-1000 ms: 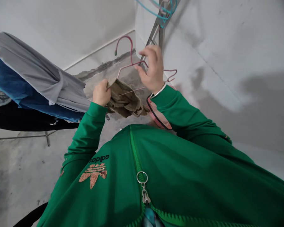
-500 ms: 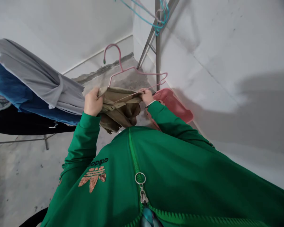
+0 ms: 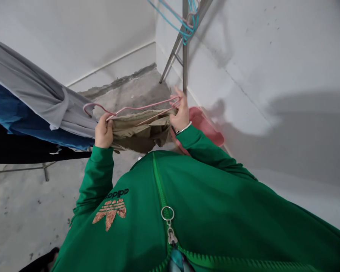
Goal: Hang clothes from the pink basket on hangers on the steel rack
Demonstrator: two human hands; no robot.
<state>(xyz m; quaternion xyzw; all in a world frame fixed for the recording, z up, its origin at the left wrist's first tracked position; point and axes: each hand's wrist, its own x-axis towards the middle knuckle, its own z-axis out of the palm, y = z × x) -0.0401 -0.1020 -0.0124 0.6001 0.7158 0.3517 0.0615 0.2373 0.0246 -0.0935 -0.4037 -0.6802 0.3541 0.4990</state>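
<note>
A khaki garment, which looks like a pair of trousers with its waist edge uppermost, is stretched between my two hands. My left hand is closed on its left corner, the thumb and fingers at the pink clothes hanger where the hook begins. The hanger's hook leans over to the left, and its lower bar runs into the garment's opening. My right hand grips the hanger's right end at the garment's right corner, one finger pointing up. The garment's lower part is hidden below my green jacket.
Grey and blue clothes hang on a rack at the left, close to my left hand. A pink basin sits on the floor behind my right wrist. Blue hangers hang from a metal stand by the wall.
The hanger has tipped over to the left, its hook swinging from upright to sideways. My right hand has moved up onto the hanger's end, and my left hand has shifted slightly left.
</note>
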